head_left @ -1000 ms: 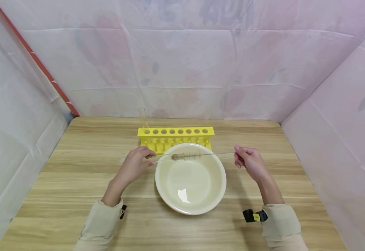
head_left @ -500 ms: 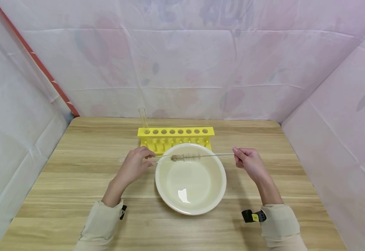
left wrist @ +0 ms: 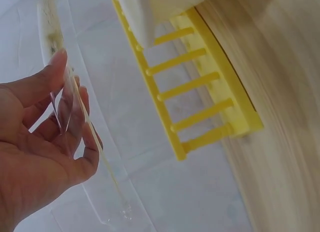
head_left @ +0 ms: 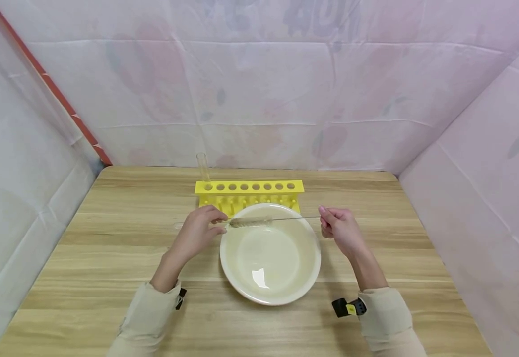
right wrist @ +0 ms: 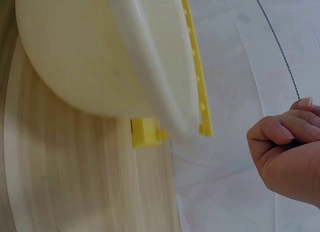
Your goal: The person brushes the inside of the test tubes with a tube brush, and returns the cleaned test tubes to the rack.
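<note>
My left hand (head_left: 199,230) pinches a clear glass test tube (left wrist: 112,204) between thumb and fingers, lying nearly level above the left rim of a cream basin (head_left: 268,287). From the other side, my right hand (head_left: 343,230) grips the thin twisted-wire handle (right wrist: 280,49) of a test tube brush (head_left: 248,222). The pale bristles sit inside the tube, over the basin's far part. In the left wrist view they show just above my thumb tip. My right fingers are curled round the wire's end and hide it.
Behind the basin stands a yellow test tube rack (head_left: 249,187) with a row of holes. Another clear test tube (head_left: 203,167) leans upright in its leftmost hole. Pale fabric walls (head_left: 259,99) enclose the wooden table (head_left: 121,248) at the back and sides.
My right hand has moved left, pushing the brush further into the test tube; its loose bristles are now mostly enclosed. The left hand has shifted slightly right with the tube.
</note>
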The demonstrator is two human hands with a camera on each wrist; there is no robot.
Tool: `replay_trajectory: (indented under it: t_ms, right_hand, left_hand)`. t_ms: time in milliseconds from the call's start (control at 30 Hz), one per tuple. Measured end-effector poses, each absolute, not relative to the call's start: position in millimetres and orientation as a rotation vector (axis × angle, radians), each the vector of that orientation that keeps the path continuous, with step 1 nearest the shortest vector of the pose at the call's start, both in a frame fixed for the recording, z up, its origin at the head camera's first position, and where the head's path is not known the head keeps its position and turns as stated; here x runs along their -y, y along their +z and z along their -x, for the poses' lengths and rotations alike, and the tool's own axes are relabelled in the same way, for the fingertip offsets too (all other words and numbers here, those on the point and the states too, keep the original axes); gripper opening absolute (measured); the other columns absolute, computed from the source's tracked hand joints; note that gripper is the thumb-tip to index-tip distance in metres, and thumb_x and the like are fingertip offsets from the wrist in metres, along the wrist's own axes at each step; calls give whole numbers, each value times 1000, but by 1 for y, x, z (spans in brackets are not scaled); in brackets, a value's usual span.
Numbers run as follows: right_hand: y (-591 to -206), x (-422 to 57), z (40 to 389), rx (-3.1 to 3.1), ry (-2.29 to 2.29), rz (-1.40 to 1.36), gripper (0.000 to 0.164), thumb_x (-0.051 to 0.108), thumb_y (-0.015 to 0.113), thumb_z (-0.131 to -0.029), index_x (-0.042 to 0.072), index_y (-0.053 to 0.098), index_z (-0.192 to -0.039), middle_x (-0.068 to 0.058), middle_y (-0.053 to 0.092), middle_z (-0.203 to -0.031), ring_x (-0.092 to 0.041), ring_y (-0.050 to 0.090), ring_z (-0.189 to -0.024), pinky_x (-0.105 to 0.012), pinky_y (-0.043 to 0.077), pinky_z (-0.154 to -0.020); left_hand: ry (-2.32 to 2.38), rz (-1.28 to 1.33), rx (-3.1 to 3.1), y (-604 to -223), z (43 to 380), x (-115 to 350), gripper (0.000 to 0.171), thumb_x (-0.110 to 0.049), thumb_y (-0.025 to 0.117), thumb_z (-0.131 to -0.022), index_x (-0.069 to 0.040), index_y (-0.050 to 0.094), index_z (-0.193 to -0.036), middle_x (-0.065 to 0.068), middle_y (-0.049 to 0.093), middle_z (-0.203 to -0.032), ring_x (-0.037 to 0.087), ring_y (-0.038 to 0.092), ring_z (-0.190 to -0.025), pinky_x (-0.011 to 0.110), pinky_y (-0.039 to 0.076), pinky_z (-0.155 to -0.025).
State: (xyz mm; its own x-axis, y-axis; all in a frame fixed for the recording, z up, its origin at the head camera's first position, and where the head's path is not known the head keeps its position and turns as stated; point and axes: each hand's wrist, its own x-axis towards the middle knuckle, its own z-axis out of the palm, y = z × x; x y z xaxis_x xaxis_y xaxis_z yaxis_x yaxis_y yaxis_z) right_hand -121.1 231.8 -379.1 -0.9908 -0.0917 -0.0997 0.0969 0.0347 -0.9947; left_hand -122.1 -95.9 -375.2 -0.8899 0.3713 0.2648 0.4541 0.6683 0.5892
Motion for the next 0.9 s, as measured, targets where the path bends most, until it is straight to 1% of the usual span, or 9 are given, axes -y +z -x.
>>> replay_trajectory:
  t_ms: [100, 333, 567, 633, 800, 900]
  right_hand:
    - [-380, -224, 122, -2134, -2108, -25, 42, 16, 44, -97, 3, 40, -58, 3, 26, -50, -8, 24, -43, -25, 17, -46]
    - [-380, -207, 119, -2098, -2087, -44, 42, 16, 44, -97, 1, 41, -59, 2, 25, -48, -9, 23, -42, -23, 19, -45]
    - [-380, -193, 118, -2079, -2073, -61, 42, 16, 44, -98, 0, 41, -58, 3, 25, -47, -7, 22, -40, -21, 18, -43]
    - [-381, -189, 117, -2065, -2057, -51, 42, 16, 44, -98, 1, 41, -59, 3, 25, -46, -7, 22, -39, -20, 18, -43]
    - [-383, -174, 114, -2033, -2055, -34, 42, 15, 44, -98, 1, 41, -58, 2, 27, -46, -8, 24, -39, -20, 20, -42]
    - [-383, -171, 114, -2023, -2080, -55, 42, 12, 44, -97, 1, 41, -57, 1, 28, -46, -8, 25, -39, -19, 22, -42]
  left_hand:
    - [-1030, 698, 2737, -372, 123, 91, 21, -1, 76, -70, -1, 69, -90, 8, 63, -85, 25, 58, -78, 36, 47, -70]
    - [-1020, 719, 2798, -367, 123, 75, 20, -3, 76, -71, -2, 69, -90, 3, 62, -84, 19, 57, -77, 32, 47, -70]
    - [-991, 744, 2834, -361, 123, 61, 19, -2, 75, -71, -2, 68, -89, 4, 62, -84, 20, 58, -81, 33, 47, -74]
    - [-996, 758, 2850, -359, 122, 57, 19, -2, 74, -73, -2, 68, -90, 4, 61, -85, 21, 57, -81, 34, 47, -75]
    - [-978, 756, 2902, -356, 121, 49, 17, -4, 72, -76, -3, 68, -92, 5, 62, -88, 23, 57, -86, 41, 44, -76]
    - [-973, 757, 2909, -356, 122, 48, 17, -4, 72, -76, -3, 68, -93, 5, 62, -89, 23, 57, -86, 41, 43, -76]
